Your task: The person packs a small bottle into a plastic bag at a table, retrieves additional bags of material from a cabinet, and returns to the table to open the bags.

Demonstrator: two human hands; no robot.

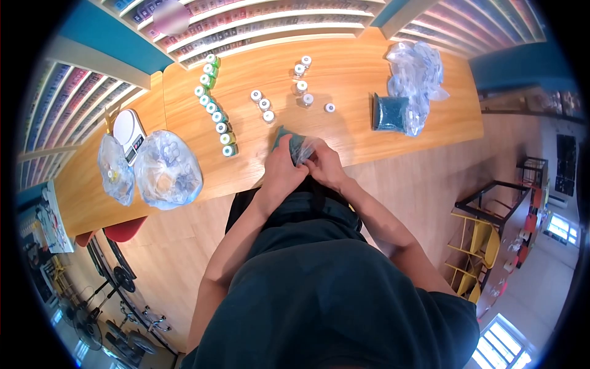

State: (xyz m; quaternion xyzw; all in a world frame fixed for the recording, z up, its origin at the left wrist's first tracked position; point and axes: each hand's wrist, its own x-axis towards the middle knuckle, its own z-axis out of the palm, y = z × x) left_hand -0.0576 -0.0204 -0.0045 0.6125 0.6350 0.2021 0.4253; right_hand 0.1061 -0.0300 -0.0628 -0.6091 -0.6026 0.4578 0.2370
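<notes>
At the table's front edge, both hands grip a small clear plastic bag [300,147] with dark teal contents, perhaps fine beads. My left hand [284,165] is closed on the bag's left side. My right hand [326,165] pinches the clear, loose end, its fingertips close to those of the left. The fingers hide much of the bag. Just beyond stand several small clear jars with white lids [263,104], and a lone white lid or jar [330,107] sits to the right.
A row of jars with green and teal contents [212,107] runs along the left. A sealed teal packet [391,114] lies beside crumpled plastic bags [418,74]. Further left are filled plastic bags [167,169] and a white scale [128,130]. Stocked shelves [264,31] line the back.
</notes>
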